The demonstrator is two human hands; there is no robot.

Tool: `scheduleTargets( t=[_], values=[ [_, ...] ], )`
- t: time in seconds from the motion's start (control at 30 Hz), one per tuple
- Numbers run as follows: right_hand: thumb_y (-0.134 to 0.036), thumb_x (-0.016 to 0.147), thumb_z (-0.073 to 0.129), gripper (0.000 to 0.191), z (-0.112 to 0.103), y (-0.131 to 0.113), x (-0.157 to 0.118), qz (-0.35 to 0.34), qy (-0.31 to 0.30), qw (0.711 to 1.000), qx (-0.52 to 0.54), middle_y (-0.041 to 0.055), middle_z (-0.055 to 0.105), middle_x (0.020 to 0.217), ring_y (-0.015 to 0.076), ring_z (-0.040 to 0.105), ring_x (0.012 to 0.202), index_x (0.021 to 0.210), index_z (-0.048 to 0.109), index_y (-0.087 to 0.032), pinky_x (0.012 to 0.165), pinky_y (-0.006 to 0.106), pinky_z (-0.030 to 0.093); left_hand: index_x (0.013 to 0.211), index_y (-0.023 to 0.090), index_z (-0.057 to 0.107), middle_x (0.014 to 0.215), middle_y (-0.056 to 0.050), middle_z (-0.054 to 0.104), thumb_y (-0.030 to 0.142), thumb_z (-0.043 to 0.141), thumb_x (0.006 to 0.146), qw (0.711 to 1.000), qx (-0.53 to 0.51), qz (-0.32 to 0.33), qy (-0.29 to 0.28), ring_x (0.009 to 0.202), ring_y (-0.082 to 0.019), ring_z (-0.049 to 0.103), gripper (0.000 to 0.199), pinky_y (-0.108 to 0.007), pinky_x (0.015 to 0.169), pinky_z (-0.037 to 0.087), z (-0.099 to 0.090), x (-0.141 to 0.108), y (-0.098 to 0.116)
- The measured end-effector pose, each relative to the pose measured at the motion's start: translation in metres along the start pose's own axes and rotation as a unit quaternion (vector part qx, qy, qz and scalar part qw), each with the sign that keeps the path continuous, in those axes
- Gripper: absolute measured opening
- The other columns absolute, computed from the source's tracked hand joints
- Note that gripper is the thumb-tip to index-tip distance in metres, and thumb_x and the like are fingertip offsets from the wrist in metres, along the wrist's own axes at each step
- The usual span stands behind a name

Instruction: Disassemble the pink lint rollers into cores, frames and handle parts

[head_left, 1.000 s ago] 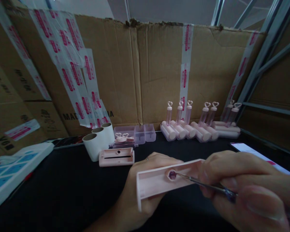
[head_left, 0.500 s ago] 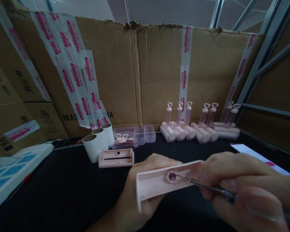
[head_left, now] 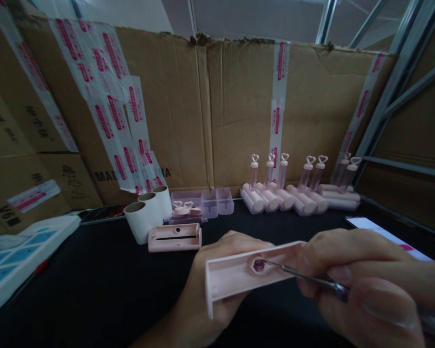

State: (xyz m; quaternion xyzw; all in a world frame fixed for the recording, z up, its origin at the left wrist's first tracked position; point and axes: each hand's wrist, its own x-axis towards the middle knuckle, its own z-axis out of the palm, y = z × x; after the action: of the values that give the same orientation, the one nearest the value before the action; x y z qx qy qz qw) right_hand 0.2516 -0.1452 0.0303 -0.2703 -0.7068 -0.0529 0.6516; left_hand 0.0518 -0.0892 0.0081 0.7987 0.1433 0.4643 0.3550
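A pale pink open shell (head_left: 228,278) is held by my left hand (head_left: 203,295), whose fingers wrap behind and below it. My right hand (head_left: 369,285) pinches a thin metal tool (head_left: 304,276) with a pointed tip, and its fingertips touch the shell's right end. The tool's tip sits at the edge of a small ring in the shell, around a dark purple piece (head_left: 258,264). Just left of my left hand, another pink shell (head_left: 176,245) with a long slot and a small hole lies on the black table (head_left: 105,285).
White tubes (head_left: 139,224) stand at the left beside clear compartment trays (head_left: 210,203). Several pink cylinder pieces with heart-topped tubes (head_left: 253,198) line the back. A white tray with blue compartments (head_left: 20,256) is far left, a lit phone (head_left: 384,234) at right. Cardboard (head_left: 239,111) walls the back.
The tool's tip has shifted slightly up and left at the ring, and my right hand has moved slightly left. The shell stays almost still in my left hand.
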Motion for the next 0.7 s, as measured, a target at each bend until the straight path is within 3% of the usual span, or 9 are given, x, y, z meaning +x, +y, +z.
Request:
scheduleTargets(
  t=[0.1, 0.37, 0.43, 0.57, 0.7],
  values=[
    [-0.027, 0.089, 0.074, 0.013, 0.008, -0.005, 0.001, -0.008, 0.030, 0.999, -0.043, 0.0013, 0.074, 0.070, 0.0172, 0.071, 0.055, 0.079, 0.067, -0.023, 0.047, 0.023, 0.061, 0.119, 0.021, 0.074, 0.114, -0.006, 0.076, 0.022, 0.064, 0.095, 1.000, -0.009, 0.003, 0.005, 0.104, -0.025, 0.069, 0.025, -0.036, 0.091, 0.053, 0.000, 0.000, -0.001],
    [-0.024, 0.087, 0.073, 0.014, 0.002, -0.005, 0.004, -0.020, -0.016, 0.997, -0.076, 0.0027, 0.075, 0.069, 0.0166, 0.070, 0.051, 0.073, 0.070, -0.022, 0.044, 0.022, 0.059, 0.122, 0.024, 0.073, 0.116, -0.004, 0.075, 0.022, 0.063, 0.096, 1.000, 0.009, 0.013, -0.003, 0.107, -0.026, 0.068, 0.028, -0.036, 0.094, 0.052, -0.001, -0.002, -0.004],
    [-0.022, 0.084, 0.077, 0.005, -0.005, 0.000, 0.004, -0.013, -0.058, 0.998, -0.033, 0.0033, 0.078, 0.077, 0.0187, 0.074, 0.057, 0.083, 0.073, -0.022, 0.049, 0.024, 0.063, 0.121, 0.023, 0.073, 0.116, -0.005, 0.075, 0.023, 0.063, 0.096, 1.000, 0.010, 0.016, -0.004, 0.107, -0.025, 0.068, 0.027, -0.035, 0.094, 0.052, -0.001, -0.001, -0.004],
    [-0.017, 0.085, 0.077, 0.020, -0.021, 0.016, 0.010, -0.004, -0.147, 0.986, 0.074, 0.0046, 0.082, 0.093, 0.0223, 0.079, 0.068, 0.103, 0.075, -0.025, 0.062, 0.028, 0.068, 0.121, 0.025, 0.074, 0.117, -0.004, 0.075, 0.027, 0.061, 0.099, 1.000, 0.015, 0.009, -0.005, 0.108, -0.024, 0.068, 0.026, -0.034, 0.095, 0.051, -0.001, 0.000, -0.002],
    [-0.018, 0.086, 0.076, 0.016, -0.030, 0.027, 0.019, 0.008, -0.212, 0.972, 0.102, 0.0039, 0.081, 0.083, 0.0199, 0.077, 0.058, 0.099, 0.079, -0.026, 0.054, 0.023, 0.065, 0.121, 0.025, 0.074, 0.115, -0.005, 0.076, 0.033, 0.059, 0.099, 1.000, 0.013, 0.019, 0.000, 0.108, -0.028, 0.069, 0.027, -0.039, 0.096, 0.051, 0.000, 0.000, -0.002]
  ],
)
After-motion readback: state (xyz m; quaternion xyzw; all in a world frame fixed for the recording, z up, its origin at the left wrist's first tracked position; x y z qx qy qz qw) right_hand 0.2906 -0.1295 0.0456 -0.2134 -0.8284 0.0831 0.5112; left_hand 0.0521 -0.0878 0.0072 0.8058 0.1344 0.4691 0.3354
